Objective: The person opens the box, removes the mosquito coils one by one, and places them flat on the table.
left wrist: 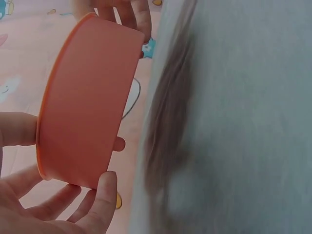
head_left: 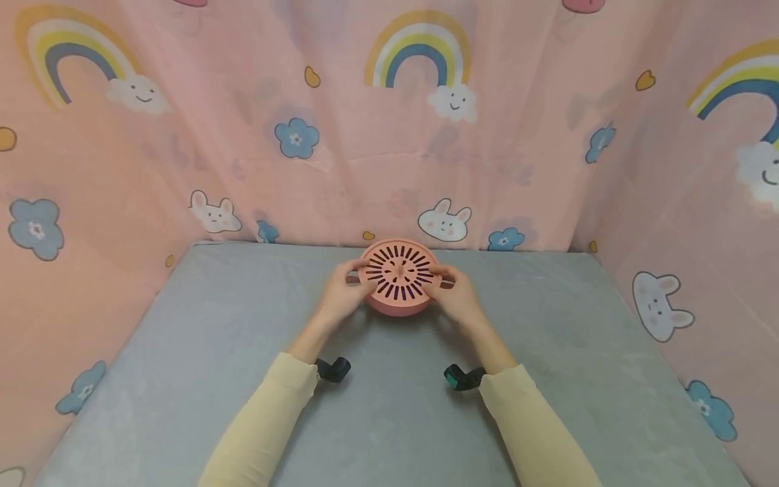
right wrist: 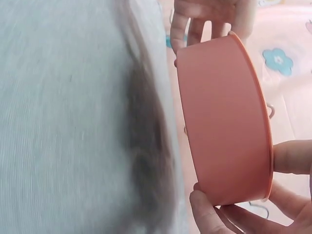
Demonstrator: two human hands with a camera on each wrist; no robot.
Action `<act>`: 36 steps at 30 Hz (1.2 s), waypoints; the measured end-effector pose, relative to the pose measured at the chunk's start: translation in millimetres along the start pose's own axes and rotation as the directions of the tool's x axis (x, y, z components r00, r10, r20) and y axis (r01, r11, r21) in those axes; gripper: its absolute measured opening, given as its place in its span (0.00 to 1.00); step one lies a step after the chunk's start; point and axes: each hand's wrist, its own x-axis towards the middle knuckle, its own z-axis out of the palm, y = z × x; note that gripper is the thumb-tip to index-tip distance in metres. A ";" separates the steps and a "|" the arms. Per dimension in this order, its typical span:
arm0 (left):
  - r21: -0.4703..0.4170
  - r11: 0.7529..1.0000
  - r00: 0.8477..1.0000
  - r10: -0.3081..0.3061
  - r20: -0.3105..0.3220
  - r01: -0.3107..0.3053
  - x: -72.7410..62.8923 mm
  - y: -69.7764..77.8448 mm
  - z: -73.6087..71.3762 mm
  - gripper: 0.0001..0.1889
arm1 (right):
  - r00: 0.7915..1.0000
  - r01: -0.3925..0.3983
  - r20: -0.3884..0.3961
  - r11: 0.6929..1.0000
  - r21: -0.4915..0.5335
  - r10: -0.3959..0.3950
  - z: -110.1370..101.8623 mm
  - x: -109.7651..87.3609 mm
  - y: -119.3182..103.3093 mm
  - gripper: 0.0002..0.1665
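A round pink container with a slotted lid (head_left: 399,270) is held in both hands near the table's far edge. Long slots ring its lid, with smaller drop-shaped holes round the middle. My left hand (head_left: 345,291) grips its left side, the thumb over the lid's rim; in the left wrist view, fingers (left wrist: 105,197) reach its underside. From the right, my right hand (head_left: 458,295) grips it in a similar way. The smooth side wall (right wrist: 224,122) fills much of the right wrist view, where small feet show underneath. The container appears raised off the table; its inside is mostly hidden.
A grey cloth-covered table (head_left: 389,419) lies under the arms. Behind it and at both sides hangs a pink curtain (head_left: 341,196) printed with rainbows, rabbits and flowers. Dark wrist devices (head_left: 333,370) sit at both cream sleeves.
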 end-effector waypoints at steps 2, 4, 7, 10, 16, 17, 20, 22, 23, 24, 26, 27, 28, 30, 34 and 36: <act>-0.009 1.000 1.000 0.007 0.011 -0.006 0.6 -1.2 5.8 0.28 | 1.000 -0.008 0.000 1.000 -0.019 0.008 -5.1 -1.6 2.1 0.27; -0.012 1.000 1.000 0.005 0.021 -0.005 0.4 -4.1 10.8 0.27 | 1.000 -0.005 0.008 0.999 -0.054 0.006 -9.1 -3.9 4.5 0.27; -0.029 1.000 1.000 0.006 0.030 -0.005 -1.8 -8.2 16.5 0.27 | 1.000 -0.006 0.026 0.994 -0.107 0.009 -12.7 -7.1 8.5 0.27; -0.039 0.999 0.999 0.000 0.035 0.001 -5.4 -11.6 20.1 0.26 | 0.999 0.003 0.043 0.987 -0.162 0.004 -14.6 -9.3 13.0 0.27; -0.037 0.999 0.998 -0.003 0.060 0.005 -11.3 -16.8 26.5 0.27 | 0.998 -0.029 0.043 0.981 -0.190 0.038 -17.8 -11.0 21.7 0.27; -0.036 0.999 0.998 -0.004 0.063 0.006 -11.9 -17.4 27.4 0.27 | 0.998 -0.034 0.045 0.982 -0.188 0.043 -18.4 -11.0 23.0 0.27; -0.028 1.000 0.997 -0.003 0.075 0.005 -13.5 -18.8 29.4 0.27 | 0.998 -0.039 0.049 0.980 -0.194 0.050 -20.3 -10.6 26.4 0.27; -0.021 1.000 0.997 -0.003 0.083 0.005 -14.1 -19.3 29.9 0.28 | 0.997 -0.037 0.053 0.978 -0.204 0.048 -21.5 -10.6 27.9 0.27; -0.015 1.000 0.996 0.001 0.090 0.000 -14.1 -19.8 29.9 0.28 | 0.997 -0.033 0.057 0.978 -0.208 0.046 -22.1 -10.6 28.3 0.27; -0.008 1.000 0.995 0.006 0.097 -0.005 -13.8 -20.5 29.8 0.28 | 0.997 -0.030 0.062 0.976 -0.213 0.045 -22.9 -10.8 28.4 0.28; 0.002 1.000 0.994 0.014 0.108 -0.014 -13.8 -20.7 28.7 0.29 | 0.996 -0.021 0.075 0.973 -0.230 0.039 -25.0 -11.1 27.6 0.28; 0.013 1.000 0.993 0.019 0.114 -0.020 -13.5 -20.7 28.2 0.29 | 0.996 -0.012 0.078 0.969 -0.247 0.032 -26.2 -11.0 26.7 0.28; 0.025 0.999 0.992 0.021 0.121 -0.024 -13.3 -20.4 27.3 0.29 | 0.997 -0.002 0.079 0.964 -0.266 0.024 -27.5 -10.8 25.2 0.28; 0.043 0.999 0.991 0.025 0.134 -0.032 -13.0 -18.5 25.8 0.29 | 0.997 0.018 0.077 0.953 -0.302 0.005 -30.4 -10.4 20.5 0.28; 0.080 0.995 0.988 0.038 0.152 -0.051 -12.8 -12.1 23.4 0.31 | 0.998 0.060 0.047 0.919 -0.390 -0.045 -34.5 -9.5 6.3 0.27; 0.104 0.993 0.986 0.045 0.159 -0.062 -12.8 -10.0 23.5 0.31 | 0.997 0.073 0.033 0.903 -0.423 -0.065 -35.3 -10.1 -1.1 0.26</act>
